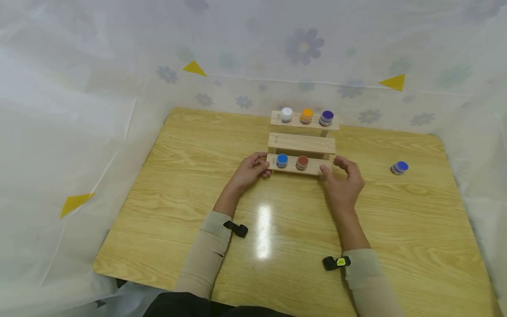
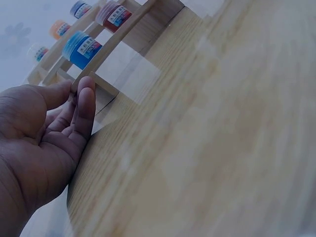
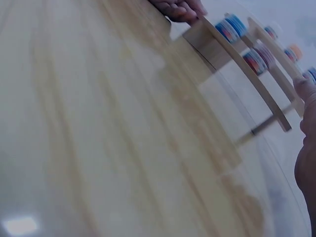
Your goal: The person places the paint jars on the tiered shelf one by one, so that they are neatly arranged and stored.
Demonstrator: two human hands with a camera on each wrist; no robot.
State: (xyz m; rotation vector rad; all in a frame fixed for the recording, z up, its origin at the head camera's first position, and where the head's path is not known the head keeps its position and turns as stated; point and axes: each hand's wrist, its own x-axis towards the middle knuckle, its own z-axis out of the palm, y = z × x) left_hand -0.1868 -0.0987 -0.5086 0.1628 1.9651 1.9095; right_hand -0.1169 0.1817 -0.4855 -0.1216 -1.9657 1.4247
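Observation:
A three-tier wooden rack [image 1: 302, 143] stands toward the back of the table. My left hand [image 1: 249, 171] pinches the left end of its lowest shelf between thumb and fingers; the left wrist view shows this hand [image 2: 44, 128] close up. Around the shelf's right end is my right hand [image 1: 345, 185], thumb and fingers spread apart; whether it touches the wood I cannot tell. The lowest shelf carries a blue paint jar [image 1: 282, 160] and a reddish-brown paint jar [image 1: 302, 163]. On the top shelf sit a white jar [image 1: 286, 115], an orange jar [image 1: 306, 116] and a dark purple jar [image 1: 326, 118].
Right of the rack, a blue-violet-lidded jar [image 1: 399, 167] lies or leans on the wooden table [image 1: 158, 211]. Pale flowered sheeting [image 1: 245, 53] hangs behind and at both sides, with yellow triangular markers [image 1: 393, 82] on it.

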